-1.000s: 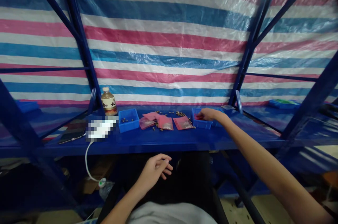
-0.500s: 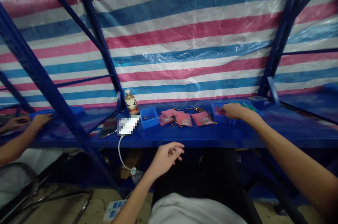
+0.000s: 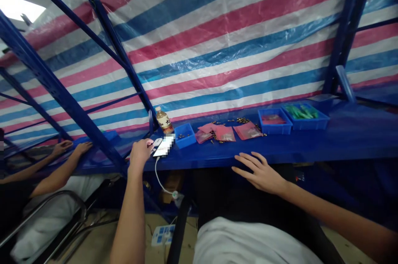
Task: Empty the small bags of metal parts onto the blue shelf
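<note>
My left hand (image 3: pixel 140 152) reaches to the blue shelf (image 3: pixel 311 143) and touches a white phone (image 3: pixel 162 146) that lies beside a cable (image 3: pixel 161 181); its fingers are curled, seen from behind. My right hand (image 3: pixel 259 169) hovers flat with fingers spread at the shelf's front edge, holding nothing. Pink bags (image 3: pixel 230 132) and small brass parts lie scattered in the middle of the shelf. A small blue tray (image 3: pixel 184 135) stands next to the phone.
A drink bottle (image 3: pixel 163 121) stands behind the phone. Two blue trays (image 3: pixel 275 116) at the right hold a pink bag and green pieces (image 3: pixel 301 111). Blue rack posts (image 3: pixel 62 98) rise at left. Another person's hands (image 3: pixel 73 146) rest on the shelf far left. A power strip (image 3: pixel 161 235) lies on the floor.
My right hand left the blue tray at the right and came back to the shelf's front edge. My left hand rose from my lap to the phone. The view swung left.
</note>
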`<state>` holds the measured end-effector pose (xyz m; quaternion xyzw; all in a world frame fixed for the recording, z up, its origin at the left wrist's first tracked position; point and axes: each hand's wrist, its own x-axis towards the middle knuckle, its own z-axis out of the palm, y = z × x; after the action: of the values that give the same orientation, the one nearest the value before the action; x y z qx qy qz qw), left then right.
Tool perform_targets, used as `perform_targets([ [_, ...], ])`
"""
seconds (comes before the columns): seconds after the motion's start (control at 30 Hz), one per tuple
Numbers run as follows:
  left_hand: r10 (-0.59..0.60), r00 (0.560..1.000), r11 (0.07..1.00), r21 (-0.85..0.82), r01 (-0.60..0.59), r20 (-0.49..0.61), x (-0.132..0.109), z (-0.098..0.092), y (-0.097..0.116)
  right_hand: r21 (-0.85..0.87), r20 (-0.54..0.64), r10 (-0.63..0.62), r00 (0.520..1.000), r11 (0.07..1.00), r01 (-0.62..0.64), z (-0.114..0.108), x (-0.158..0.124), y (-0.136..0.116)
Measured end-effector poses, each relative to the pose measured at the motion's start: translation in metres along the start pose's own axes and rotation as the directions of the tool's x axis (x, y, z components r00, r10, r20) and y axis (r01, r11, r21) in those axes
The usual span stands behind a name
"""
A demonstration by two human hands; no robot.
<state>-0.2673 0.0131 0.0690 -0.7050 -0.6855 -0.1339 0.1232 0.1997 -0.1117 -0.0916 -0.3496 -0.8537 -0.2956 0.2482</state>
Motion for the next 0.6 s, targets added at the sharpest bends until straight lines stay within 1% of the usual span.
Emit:
perform_targets([
  [0.03,0.023,0.996,1.0,-0.009,-0.022,0.086,0.005,-0.001,-0.011,0.003,-0.006,0.019,1.0,1.0,-0.019,0.001,0.0,0.002],
  [0.07,0.046,0.99,0.999,-0.015,-0.044,0.131,0.009,-0.001,-0.02,0.005,-0.009,0.037,0.999,0.999,-0.037,0.001,0.0,0.004],
  [0.13,0.085,0.982,0.996,-0.007,-0.085,0.172,0.014,0.004,-0.033,0.007,-0.013,0.053,0.998,0.999,-0.053,0.001,0.0,0.006],
  [0.2,0.119,0.978,0.992,0.016,-0.124,0.172,0.017,0.011,-0.037,0.008,-0.013,0.038,0.999,0.999,-0.038,0.002,0.0,0.006],
  [0.27,0.135,0.978,0.988,0.048,-0.144,0.159,0.017,0.018,-0.036,0.006,-0.01,0.035,0.999,0.999,-0.034,0.003,-0.001,0.005],
  [0.37,0.107,0.985,0.987,0.105,-0.121,0.135,0.017,0.023,-0.029,0.007,-0.009,0.046,0.999,0.999,-0.046,0.005,-0.002,0.004],
  [0.47,0.076,0.988,0.987,0.131,-0.093,0.133,0.017,0.022,-0.023,0.013,-0.016,0.055,0.998,0.998,-0.055,0.004,-0.002,0.003],
  [0.6,0.072,0.989,0.985,0.15,-0.091,0.127,0.016,0.019,-0.018,0.013,0.005,0.065,0.998,0.998,-0.065,0.0,0.0,0.003],
])
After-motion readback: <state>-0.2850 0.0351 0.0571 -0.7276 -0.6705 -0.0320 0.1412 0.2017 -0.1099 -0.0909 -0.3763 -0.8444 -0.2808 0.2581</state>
